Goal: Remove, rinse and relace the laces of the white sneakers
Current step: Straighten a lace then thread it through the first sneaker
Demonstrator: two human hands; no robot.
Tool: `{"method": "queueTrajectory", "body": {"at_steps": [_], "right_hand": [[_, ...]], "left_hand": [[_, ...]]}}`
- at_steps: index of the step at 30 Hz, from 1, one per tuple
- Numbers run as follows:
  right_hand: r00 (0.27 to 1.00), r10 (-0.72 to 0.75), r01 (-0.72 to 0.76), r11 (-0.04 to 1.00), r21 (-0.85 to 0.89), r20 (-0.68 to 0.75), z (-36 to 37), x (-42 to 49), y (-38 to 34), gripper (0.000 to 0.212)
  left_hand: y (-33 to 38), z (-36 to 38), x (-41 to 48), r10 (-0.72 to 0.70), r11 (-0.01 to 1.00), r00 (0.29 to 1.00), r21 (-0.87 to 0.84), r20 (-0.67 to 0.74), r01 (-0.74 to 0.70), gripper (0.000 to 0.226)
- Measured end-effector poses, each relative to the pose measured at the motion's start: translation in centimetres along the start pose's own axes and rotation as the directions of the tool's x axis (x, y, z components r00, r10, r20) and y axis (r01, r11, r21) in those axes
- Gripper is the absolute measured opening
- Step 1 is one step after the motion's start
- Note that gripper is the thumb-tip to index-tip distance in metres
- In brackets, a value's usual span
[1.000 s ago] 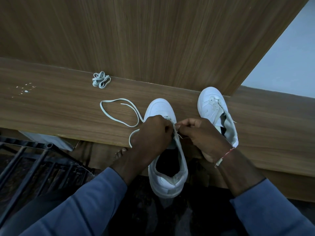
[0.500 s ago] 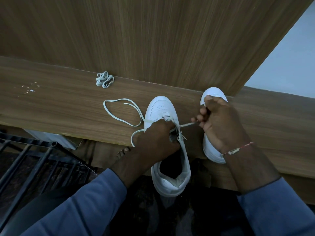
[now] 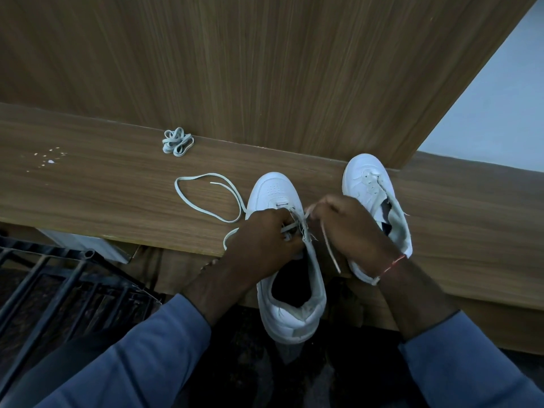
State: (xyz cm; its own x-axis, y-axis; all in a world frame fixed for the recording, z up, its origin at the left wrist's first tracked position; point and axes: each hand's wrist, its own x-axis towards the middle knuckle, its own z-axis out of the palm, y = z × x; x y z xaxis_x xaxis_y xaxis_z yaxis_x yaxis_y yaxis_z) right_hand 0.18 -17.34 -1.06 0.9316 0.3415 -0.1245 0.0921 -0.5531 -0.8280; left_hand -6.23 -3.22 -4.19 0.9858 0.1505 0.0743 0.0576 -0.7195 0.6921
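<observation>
Fingers [image 3: 322, 203] of left hand [image 3: 262, 240], right hand [image 3: 353, 231] pinch lace [image 3: 177, 187] on sneaker [image 3: 273, 189]; coiled lace [image 3: 177, 141], second sneaker [image 3: 365, 175] beyond.

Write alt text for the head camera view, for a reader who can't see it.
Two hands lace a white sneaker on a wooden ledge: the left hand grips it at the eyelets, the right hand pinches the lace. Slack lace loops on the ledge to the left; a second sneaker sits right, a bundled lace behind.
</observation>
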Motion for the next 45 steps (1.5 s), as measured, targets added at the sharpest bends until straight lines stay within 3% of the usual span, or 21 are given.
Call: {"method": "queueTrajectory", "body": {"at_steps": [1, 3, 4, 5, 8, 10, 16, 19, 22, 24, 25, 28, 31, 33, 35, 36, 38, 39, 40, 42, 45], "right_hand": [[0.996, 0.089, -0.084, 0.947, 0.309, -0.004, 0.0, 0.1, -0.6, 0.025], [0.988, 0.143, -0.13, 0.574, 0.808, 0.058, -0.7, 0.3, -1.6, 0.029], [0.985, 0.159, -0.128, 0.445, 0.886, 0.062, -1.0, 0.3, -1.8, 0.029], [0.981, 0.187, -0.131, 0.438, 0.889, 0.053, -1.2, 0.3, -1.9, 0.029], [0.983, 0.149, -0.068, 0.843, 0.534, -0.11, -0.6, 0.4, -0.9, 0.033], [0.986, 0.009, 0.03, 0.971, 0.237, -0.165, 0.2, 0.8, -0.1, 0.035], [0.985, -0.088, 0.104, 0.989, 0.101, -0.151, 1.1, 1.2, 0.7, 0.019], [0.99, -0.091, 0.096, 0.994, 0.045, -0.106, 0.9, 1.1, 0.9, 0.015], [0.992, -0.121, 0.12, 0.993, -0.02, -0.038, 0.7, 0.9, 0.9, 0.013], [0.989, -0.144, 0.145, 0.988, -0.057, 0.011, 0.6, 0.7, 0.9, 0.012], [0.987, -0.157, 0.158, 0.985, -0.073, 0.027, 0.5, 0.6, 0.9, 0.012], [0.982, -0.184, 0.188, 0.978, -0.094, 0.05, 0.3, 0.4, 0.8, 0.015], [0.98, -0.185, 0.193, 0.976, -0.105, 0.075, -0.2, 0.4, 0.8, 0.018], [0.979, -0.179, 0.189, 0.976, -0.109, 0.099, -0.3, 0.2, 0.9, 0.019], [0.978, -0.179, 0.191, 0.974, -0.119, 0.107, -0.3, 0.1, 1.0, 0.021], [0.978, -0.18, 0.192, 0.974, -0.123, 0.107, -0.3, 0.1, 1.1, 0.021], [0.978, -0.18, 0.193, 0.972, -0.134, 0.11, -0.3, 0.2, 1.2, 0.022], [0.978, -0.177, 0.193, 0.971, -0.143, 0.114, -0.2, 0.2, 1.3, 0.022], [0.977, -0.175, 0.193, 0.969, -0.156, 0.12, -0.2, 0.2, 1.4, 0.023], [0.976, -0.176, 0.196, 0.966, -0.171, 0.126, 0.0, 0.2, 1.5, 0.026], [0.977, -0.16, 0.185, 0.966, -0.183, 0.144, 0.1, 0.1, 1.6, 0.026]], "left_hand": [[-0.1, -0.1, 0.0, 0.006, 1.0, 1.0, -0.005, -0.005, -0.006, 0.013], [-0.1, -0.1, 0.0, 0.003, 1.0, 1.0, -0.03, -0.016, -0.003, 0.009], [-0.2, -0.2, 0.0, -0.004, 0.999, 1.0, -0.039, -0.018, 0.003, 0.006], [-0.3, -0.2, 0.0, -0.006, 0.999, 1.0, -0.041, -0.02, 0.005, 0.002], [-0.5, -0.5, 0.3, -0.029, 0.997, 0.999, -0.071, 0.018, 0.03, 0.01], [-0.7, -1.0, 0.5, -0.055, 0.987, 0.997, -0.149, 0.06, 0.063, 0.017], [-1.2, -4.4, 0.4, -0.109, 0.857, 0.994, -0.505, 0.021, 0.105, 0.023], [-2.2, -5.4, 0.3, -0.181, 0.824, 0.973, -0.563, -0.146, 0.068, 0.02], [-3.1, -5.8, 0.6, -0.277, 0.792, 0.887, -0.611, -0.371, -0.008, 0.014], [-4.1, -6.0, 0.9, -0.228, 0.863, 0.837, -0.501, -0.497, -0.062, 0.015], [-4.5, -6.1, 1.0, -0.133, 0.935, 0.858, -0.351, -0.497, -0.059, 0.02], [-5.6, -5.9, 1.0, 0.154, 0.987, 0.963, -0.013, -0.221, -0.161, 0.032], [-6.4, -6.2, 0.5, 0.135, 0.986, 0.99, 0.097, 0.04, -0.138, 0.041], [-6.8, -6.5, 0.2, 0.1, 0.982, 0.995, 0.162, -0.032, -0.093, 0.036], [-6.2, -6.7, 0.1, 0.012, 1.0, 0.955, -0.006, -0.296, -0.014, 0.016], [-5.4, -6.9, 0.1, -0.117, 0.956, 0.926, -0.294, -0.359, 0.006, 0.011], [-3.6, -7.5, -0.2, -0.284, 0.521, 0.945, -0.854, -0.164, 0.009, 0.031], [-3.3, -7.6, -0.2, -0.209, 0.319, 0.977, -0.948, -0.051, 0.019, 0.042], [-3.1, -7.5, -0.3, -0.101, 0.216, 0.994, -0.975, 0.029, 0.05, 0.05], [-2.7, -6.8, -0.6, 0.068, 0.226, 0.989, -0.967, 0.134, 0.115, 0.056], [-2.2, -5.1, -0.7, 0.002, 0.543, 0.999, -0.839, 0.044, 0.037, 0.047]]}}
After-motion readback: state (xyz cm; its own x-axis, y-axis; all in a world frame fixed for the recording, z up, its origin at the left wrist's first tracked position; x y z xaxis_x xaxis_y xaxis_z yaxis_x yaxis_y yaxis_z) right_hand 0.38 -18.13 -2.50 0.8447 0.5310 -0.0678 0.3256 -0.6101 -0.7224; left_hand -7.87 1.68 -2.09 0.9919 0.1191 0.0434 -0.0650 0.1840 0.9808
